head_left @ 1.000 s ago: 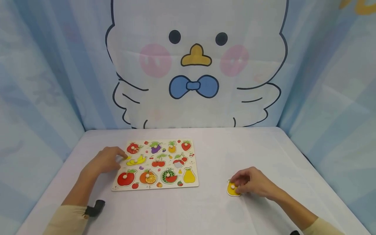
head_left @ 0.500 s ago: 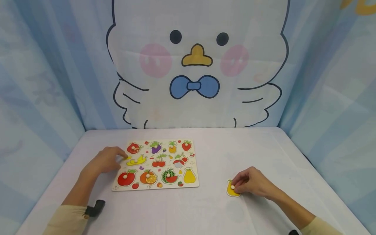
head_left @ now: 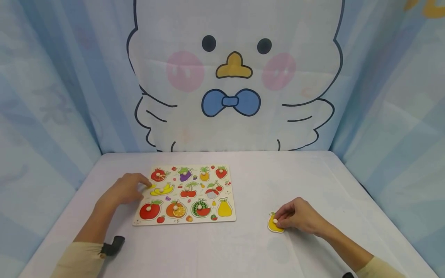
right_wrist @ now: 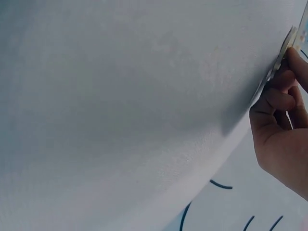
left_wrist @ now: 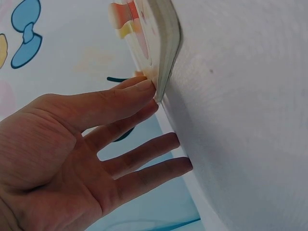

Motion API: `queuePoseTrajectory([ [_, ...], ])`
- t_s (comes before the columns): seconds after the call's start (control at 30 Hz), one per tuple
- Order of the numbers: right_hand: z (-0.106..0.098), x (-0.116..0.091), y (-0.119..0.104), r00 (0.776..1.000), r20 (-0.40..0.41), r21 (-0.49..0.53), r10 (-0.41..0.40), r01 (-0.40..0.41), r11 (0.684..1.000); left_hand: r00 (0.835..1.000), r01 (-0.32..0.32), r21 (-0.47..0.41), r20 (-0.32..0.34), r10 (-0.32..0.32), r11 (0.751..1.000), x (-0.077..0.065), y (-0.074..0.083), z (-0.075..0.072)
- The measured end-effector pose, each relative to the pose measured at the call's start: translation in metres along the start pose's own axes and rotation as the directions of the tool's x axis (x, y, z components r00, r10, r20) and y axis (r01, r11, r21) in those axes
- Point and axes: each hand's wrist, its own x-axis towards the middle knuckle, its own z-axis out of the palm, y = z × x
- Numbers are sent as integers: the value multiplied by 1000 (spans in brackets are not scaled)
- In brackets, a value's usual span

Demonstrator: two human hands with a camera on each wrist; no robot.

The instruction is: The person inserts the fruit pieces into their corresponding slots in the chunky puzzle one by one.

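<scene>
On the white table lies a wooden fruit puzzle board (head_left: 175,222) with several knobbed fruit pieces. My left hand (head_left: 126,189) is at the board's left side, index fingertip on the edge by the banana piece (head_left: 162,189). In the left wrist view, thumb and index fingertips (left_wrist: 147,86) touch the board's corner while the other fingers stretch out straight. Well right of the board, my right hand (head_left: 299,217) pinches the white knob of a yellow pear puzzle piece (head_left: 273,226) with thumb and fingers. The right wrist view shows that piece edge-on, partly hidden by the fingers.
At the board's lower right corner is a yellow pear shape (head_left: 224,208) without a knob. A cloth backdrop with a chick drawing (head_left: 229,127) stands behind the table, and blue curtains (head_left: 45,116) close off both sides. Black straps (head_left: 114,246) sit at the wrists.
My right thumb and fingers have closed in on the pear piece's knob, and the piece has shifted very slightly left. The left hand keeps its place at the board.
</scene>
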Motion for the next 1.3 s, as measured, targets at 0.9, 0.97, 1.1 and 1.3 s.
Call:
queuePoseTrajectory([
  [0.9, 8, 25, -29, 998, 30, -73, -60, 62, 995, 1000, 4, -8, -10, -4, 1000, 1, 0, 1],
  [0.97, 10, 29, -30, 997, 33, -81, -64, 66, 994, 1000, 3, -9, -9, -3, 1000, 0, 0, 1],
  [1.1, 15, 36, -34, 997, 39, -98, -71, 74, 992, 1000, 5, -8, -12, -5, 1000, -1, 0, 2],
  [1.3, 23, 46, -43, 997, 40, -107, -60, 64, 992, 1000, 5, -10, -14, -5, 1000, 0, -1, 3],
])
